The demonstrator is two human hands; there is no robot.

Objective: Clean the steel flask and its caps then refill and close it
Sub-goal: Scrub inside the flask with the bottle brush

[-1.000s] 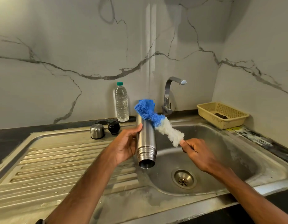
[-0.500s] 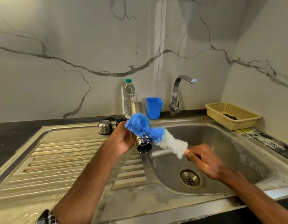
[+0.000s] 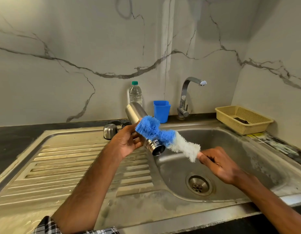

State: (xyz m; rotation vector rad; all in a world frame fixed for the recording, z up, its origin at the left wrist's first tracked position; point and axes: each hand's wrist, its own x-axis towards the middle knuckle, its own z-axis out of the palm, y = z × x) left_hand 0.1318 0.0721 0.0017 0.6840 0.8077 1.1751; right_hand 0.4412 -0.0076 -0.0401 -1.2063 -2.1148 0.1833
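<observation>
a steel sink (image 3: 146, 201) sat under a veined marble wall (image 3: 78, 48). at 4 o'clock the right hand (image 3: 219, 164) pinched the end of a bottle brush (image 3: 166, 139), bristles laid across the outside of the steel flask (image 3: 136, 114), likely scrubbing near its threads. the left hand (image 3: 127, 142) gripped it at centre, mouth tipped down toward the basin (image 3: 239, 157), presumably to drain. beyond, at 11 o'clock, a steel cap (image 3: 110, 130) waited on the drainboard (image 3: 70, 166); a water bottle (image 3: 135, 94) stood behind, probably for refilling.

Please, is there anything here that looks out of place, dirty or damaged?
Nothing looks spilled or broken. The left hand holds the steel flask tilted, and the brush in the right hand lies across its outside, not in its open mouth. The sink wall shows whitish cloudy marks.
</observation>
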